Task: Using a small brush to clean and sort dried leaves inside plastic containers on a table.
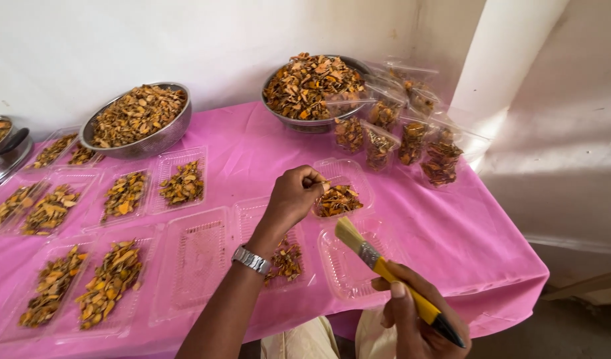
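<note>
My left hand (293, 197), with a metal watch on the wrist, pinches a small dried orange-brown piece over a clear plastic tray (332, 169) partly filled with such pieces. My right hand (411, 319) grips a paintbrush (393, 274) with a yellow handle, its pale bristles pointing up-left above an empty clear tray (348, 269). A further clear tray (299, 272), holding a few pieces, lies under my left forearm.
Two steel bowls (152, 141) (305, 123) heaped with dried pieces stand at the back of the pink-covered table (478, 246). Several filled clear trays (112, 279) lie left; closed filled packs (441, 159) stand back right. An empty tray (196, 262) lies in the middle. The white wall is close behind.
</note>
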